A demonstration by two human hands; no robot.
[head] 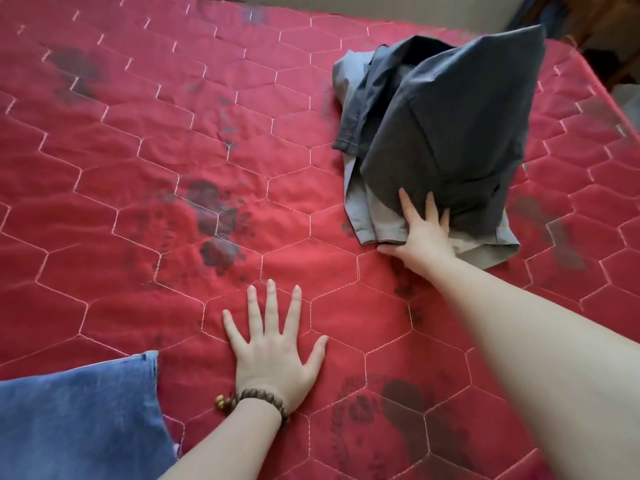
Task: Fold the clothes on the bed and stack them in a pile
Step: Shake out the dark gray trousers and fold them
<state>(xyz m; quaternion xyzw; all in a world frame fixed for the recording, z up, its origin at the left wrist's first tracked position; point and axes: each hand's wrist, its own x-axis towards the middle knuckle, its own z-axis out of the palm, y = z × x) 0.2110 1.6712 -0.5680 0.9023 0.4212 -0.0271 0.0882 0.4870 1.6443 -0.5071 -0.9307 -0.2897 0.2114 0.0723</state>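
Left hand (273, 355): flat, palm down, fingers straight and spread, pressing on the red quilted bed cover with pale hexagon stitching and dark faded flower prints (138, 168); brown wooden bead bracelet (258, 401) round its wrist. Right hand (420, 233): reaching forward, thumb out along the cover, fingers laid over the near edge of the dark grey folded cloth garment (450, 133); two fingers straight, the others seemingly tucked into the cloth, so whether it grips or only presses cannot be told. Dark grey garment: ahead of the right hand, lying on a light grey cloth garment (374, 216), whose edges show beneath it at the near and left sides; together a small heap. Blue denim cloth (76, 424): left of the left wrist, on the cover, apart from the hand.
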